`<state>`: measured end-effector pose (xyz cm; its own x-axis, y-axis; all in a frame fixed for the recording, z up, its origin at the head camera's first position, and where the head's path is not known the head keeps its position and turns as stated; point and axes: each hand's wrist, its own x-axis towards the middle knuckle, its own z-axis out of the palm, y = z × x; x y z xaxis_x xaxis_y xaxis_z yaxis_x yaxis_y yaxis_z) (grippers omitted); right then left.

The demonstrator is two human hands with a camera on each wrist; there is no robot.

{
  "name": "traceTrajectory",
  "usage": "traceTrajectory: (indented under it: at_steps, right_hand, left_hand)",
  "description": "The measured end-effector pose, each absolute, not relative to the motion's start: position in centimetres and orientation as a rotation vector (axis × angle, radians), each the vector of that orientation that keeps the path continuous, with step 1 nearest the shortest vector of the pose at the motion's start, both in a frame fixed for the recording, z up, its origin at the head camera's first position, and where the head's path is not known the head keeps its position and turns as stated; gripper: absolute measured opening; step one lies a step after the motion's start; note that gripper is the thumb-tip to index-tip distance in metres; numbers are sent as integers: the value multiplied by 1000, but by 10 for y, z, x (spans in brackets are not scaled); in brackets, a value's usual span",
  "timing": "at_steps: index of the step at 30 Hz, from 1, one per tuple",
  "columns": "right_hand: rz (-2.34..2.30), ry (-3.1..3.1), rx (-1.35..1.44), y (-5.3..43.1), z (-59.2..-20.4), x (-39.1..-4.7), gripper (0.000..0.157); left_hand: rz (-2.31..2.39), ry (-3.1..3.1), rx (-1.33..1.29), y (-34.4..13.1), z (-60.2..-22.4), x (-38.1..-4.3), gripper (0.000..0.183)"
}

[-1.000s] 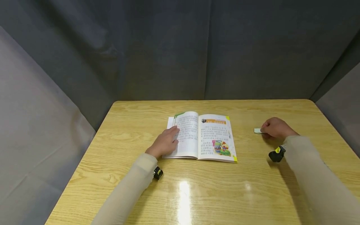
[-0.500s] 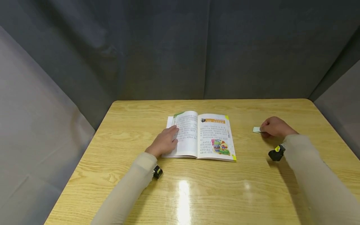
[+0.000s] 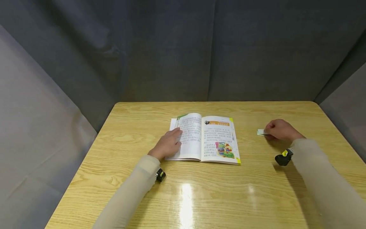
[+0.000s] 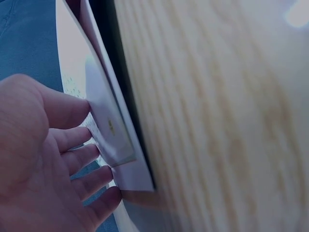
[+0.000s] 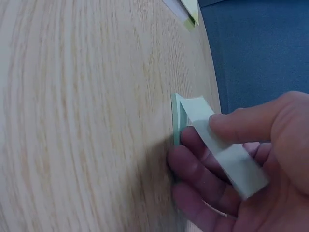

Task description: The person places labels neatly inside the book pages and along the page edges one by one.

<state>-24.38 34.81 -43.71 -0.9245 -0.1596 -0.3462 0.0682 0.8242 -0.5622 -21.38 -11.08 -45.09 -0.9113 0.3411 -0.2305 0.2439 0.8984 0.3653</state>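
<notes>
An open book lies on the table, printed text on both pages and a cartoon picture at the lower right. My left hand rests on its left page, fingers nearly straight; the left wrist view shows thumb and fingertips at the page edges. To the right of the book, my right hand pinches a pale green sticky note, its thumb pressed on the strip. One end of that strip joins a thin pad of sticky notes on the table, and the rest slants up away from it. Curled fingers partly hide the pad.
The wooden table has a bright light reflection near the front. A dark curtain hangs behind its far edge, with paler cloth on the left. Black wrist cameras sit on both sleeves.
The right hand stays at the pad, with the green strip showing slightly farther left beyond its fingertips. My left hand and the book have not visibly moved.
</notes>
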Motion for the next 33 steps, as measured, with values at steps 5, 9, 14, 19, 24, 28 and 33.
traceTrajectory:
  at_steps: [5,9,14,19,24,28,33]
  right_hand:
    - [-877,2679,-136,342,-434,-242,28]
    - [-973,2654,-124,333,-430,-241,32]
    - [-1008,2633,-125,320,-429,-244,37]
    - [-1030,2654,-122,302,-430,-251,33]
    - [-1065,2651,-109,286,-431,-255,31]
    - [-1093,2643,-82,277,-437,-258,31]
    - [-1108,2627,-46,269,-445,-262,33]
  left_hand:
    - [483,2773,438,-110,-449,-213,56]
    - [500,2767,441,-109,-448,-212,56]
    - [487,2768,436,-109,-449,-213,56]
    - [510,2771,423,-110,-448,-213,56]
    - [505,2767,429,-110,-448,-213,56]
    - [506,2765,439,-108,-448,-212,57]
    - [508,2765,434,-107,-445,-210,57]
